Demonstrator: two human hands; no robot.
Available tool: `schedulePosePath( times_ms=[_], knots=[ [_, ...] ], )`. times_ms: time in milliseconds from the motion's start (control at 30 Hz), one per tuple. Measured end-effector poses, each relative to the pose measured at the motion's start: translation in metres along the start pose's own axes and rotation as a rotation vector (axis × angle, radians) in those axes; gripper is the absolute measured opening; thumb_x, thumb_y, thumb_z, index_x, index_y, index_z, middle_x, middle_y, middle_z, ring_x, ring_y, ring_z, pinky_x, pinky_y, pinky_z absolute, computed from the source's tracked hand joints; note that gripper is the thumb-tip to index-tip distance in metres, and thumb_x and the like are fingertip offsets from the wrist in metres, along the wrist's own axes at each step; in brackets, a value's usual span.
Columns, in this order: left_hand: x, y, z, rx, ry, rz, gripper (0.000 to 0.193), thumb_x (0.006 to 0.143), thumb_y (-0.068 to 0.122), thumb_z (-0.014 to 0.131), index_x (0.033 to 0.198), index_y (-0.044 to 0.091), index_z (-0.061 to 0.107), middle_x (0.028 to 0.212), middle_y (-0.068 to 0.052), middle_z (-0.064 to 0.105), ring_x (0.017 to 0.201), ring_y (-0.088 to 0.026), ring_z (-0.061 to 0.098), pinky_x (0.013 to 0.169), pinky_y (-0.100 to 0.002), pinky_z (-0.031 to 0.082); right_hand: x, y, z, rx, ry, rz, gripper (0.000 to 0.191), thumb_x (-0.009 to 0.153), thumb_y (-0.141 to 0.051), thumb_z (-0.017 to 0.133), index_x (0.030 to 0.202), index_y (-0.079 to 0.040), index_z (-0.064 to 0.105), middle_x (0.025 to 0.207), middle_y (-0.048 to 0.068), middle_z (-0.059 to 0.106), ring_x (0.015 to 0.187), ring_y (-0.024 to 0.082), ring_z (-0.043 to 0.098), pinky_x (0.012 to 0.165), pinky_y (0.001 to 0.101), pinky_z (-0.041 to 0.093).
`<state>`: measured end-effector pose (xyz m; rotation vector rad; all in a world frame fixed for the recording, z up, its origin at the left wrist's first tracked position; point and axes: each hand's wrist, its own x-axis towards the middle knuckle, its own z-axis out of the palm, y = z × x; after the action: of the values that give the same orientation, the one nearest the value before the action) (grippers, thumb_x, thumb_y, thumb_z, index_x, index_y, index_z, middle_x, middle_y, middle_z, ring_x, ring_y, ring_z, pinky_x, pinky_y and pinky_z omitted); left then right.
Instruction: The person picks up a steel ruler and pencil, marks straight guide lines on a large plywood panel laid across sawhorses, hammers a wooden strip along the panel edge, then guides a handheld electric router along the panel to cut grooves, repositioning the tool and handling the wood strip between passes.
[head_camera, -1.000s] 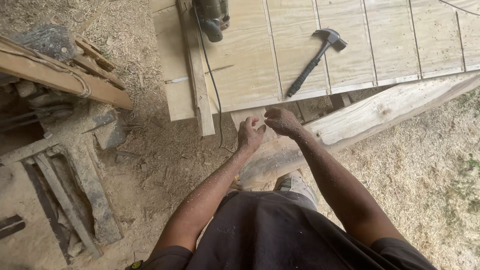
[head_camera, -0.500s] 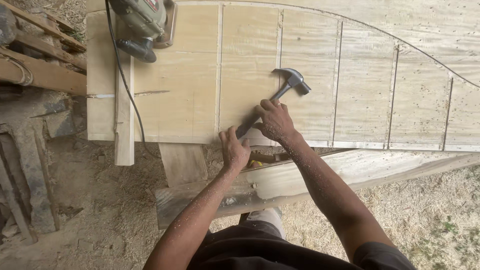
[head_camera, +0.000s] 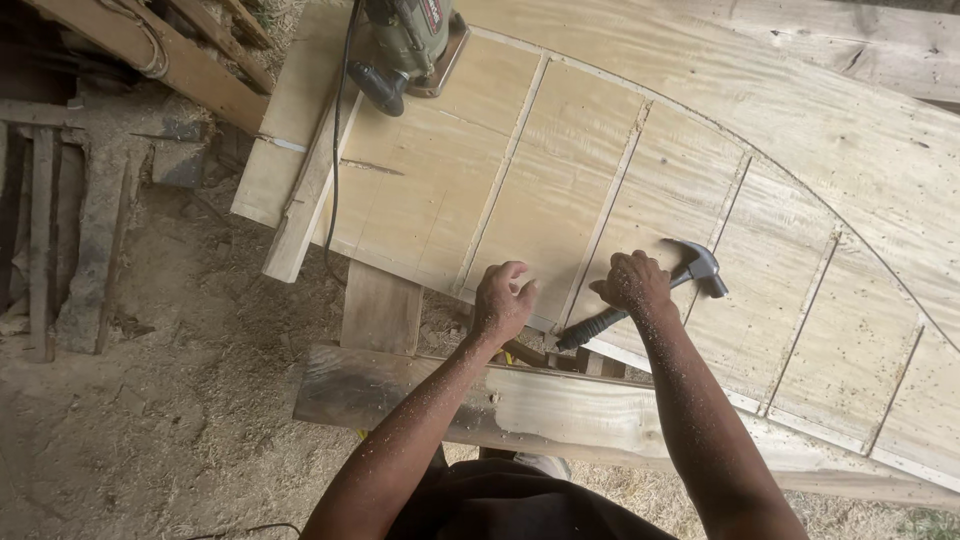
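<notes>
A: Where's the hammer (head_camera: 640, 297)?

B: On the plywood panel (head_camera: 560, 190), handle slanting toward the body, under the right hand (head_camera: 632, 283), which curls over it. The left hand (head_camera: 503, 300), loosely curled and empty, rests just beside.

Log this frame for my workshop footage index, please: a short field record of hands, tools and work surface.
Setting: outdoor work spot, sawdust-strewn ground
Work surface: plywood panel with a curved cut line and thin wooden strips
Left hand: open, fingers curled, over the panel's near edge, holding nothing visible
Right hand: on the claw hammer, around the handle
Other tool: circular saw resting on the panel's far end, cord trailing down
Support: thick plank beneath
</notes>
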<state>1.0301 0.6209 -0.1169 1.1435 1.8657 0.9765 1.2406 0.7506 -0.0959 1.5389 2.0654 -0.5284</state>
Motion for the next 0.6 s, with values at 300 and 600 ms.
schedulePosePath(
  times_ms=[300,600],
  knots=[
    [0.100,-0.003,-0.117,-0.174,0.514,-0.167,0.034,0.096,0.033,0.075,0.107,0.004,0.063,0.116,-0.013,0.064,0.105,-0.024,0.070,0.092,-0.037,0.061,0.115,-0.074,-0.125,0.496,0.187,-0.209,0.066,0.086,-0.059,0.073,0.128,-0.008,0.069,0.120,0.016,0.074,0.110,0.030,0.072,0.094,0.0447,0.058],
    [0.235,0.012,-0.134,-0.392,0.645,-0.299,0.095,0.082,0.038,0.082,0.149,0.001,0.026,0.146,-0.021,0.035,0.130,-0.034,0.046,0.098,-0.048,0.050,0.270,-0.220,-0.242,0.941,0.473,-0.369,0.074,0.089,-0.055,0.076,0.143,-0.009,0.054,0.133,0.019,0.063,0.118,0.029,0.068,0.094,0.0431,0.058]
  ],
)
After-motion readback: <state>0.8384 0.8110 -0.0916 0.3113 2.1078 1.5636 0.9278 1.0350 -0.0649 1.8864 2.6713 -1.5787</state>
